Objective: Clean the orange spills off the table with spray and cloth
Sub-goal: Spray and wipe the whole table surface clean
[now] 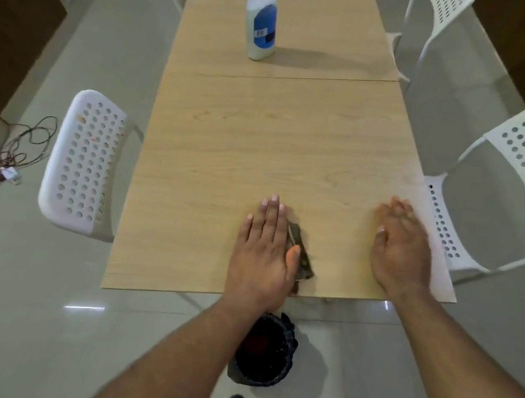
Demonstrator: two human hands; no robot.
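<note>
Right now the cloth (300, 256) lies at the near edge of the tabletop (262, 150), mostly hidden beneath the left hand (265, 251). That hand is flat, fingers straight and together, pressing down on the cloth, with its thumb resting along the dark crumpled part that pokes out to the right. The exposed strip of cloth runs roughly near-to-far, tilted a little. The right hand (400, 244) rests on the bare wood off to the right, near the right edge, fingers extended and loosely spread, holding nothing.

The spray bottle (261, 23) stands upright well away toward the far end, past the seam in the tabletop, straight ahead of the left hand and out of easy reach of either. No orange marks can be made out on the wood nearby, so I would guess wiping is nearly done. A dark bin (266, 351) sits on the floor just under the near edge.
</note>
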